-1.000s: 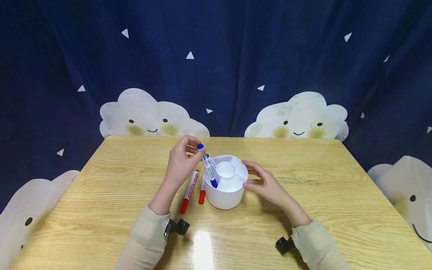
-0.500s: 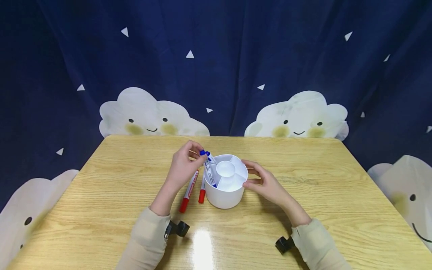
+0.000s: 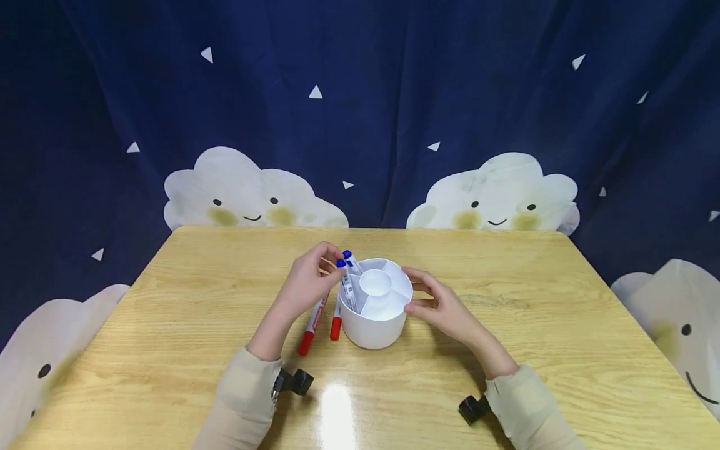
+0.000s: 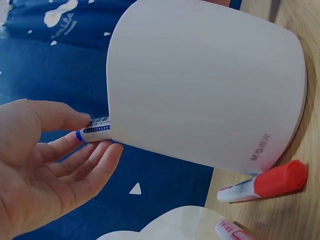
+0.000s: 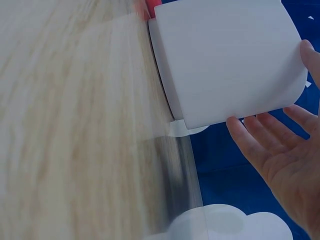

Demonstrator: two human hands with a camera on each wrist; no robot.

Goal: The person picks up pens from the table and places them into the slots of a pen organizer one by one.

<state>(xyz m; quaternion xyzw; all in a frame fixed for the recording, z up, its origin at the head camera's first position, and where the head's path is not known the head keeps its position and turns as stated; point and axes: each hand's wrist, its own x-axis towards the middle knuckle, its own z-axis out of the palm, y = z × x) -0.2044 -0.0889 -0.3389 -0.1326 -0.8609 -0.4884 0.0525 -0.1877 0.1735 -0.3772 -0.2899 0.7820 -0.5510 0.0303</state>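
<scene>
Nearest the viewer, two beige sleeves (image 3: 242,406) reach forward over a glossy wooden table (image 3: 506,312), each wrist carrying a small black camera mount. Between the hands stands a white round holder (image 3: 375,328), divided inside into wedge compartments around a central cup. The right hand (image 3: 444,306) rests against the holder's right wall with loosely spread fingers, thumb and fingertips touching the side, apparently to keep it from sliding or tipping. The left hand (image 3: 306,284) is at the holder's left rim, thumb and fingertips pinching the upper end of a blue marker (image 3: 347,284); the marker stands nearly upright in a left compartment, close beside a second blue one (image 3: 352,261), the grip near its top seemingly guiding it in. Two red markers (image 3: 315,322) lie on the table just left of the holder, within easy reach of the left hand. Beyond the table hangs a dark blue curtain (image 3: 394,94) printed with smiling clouds
</scene>
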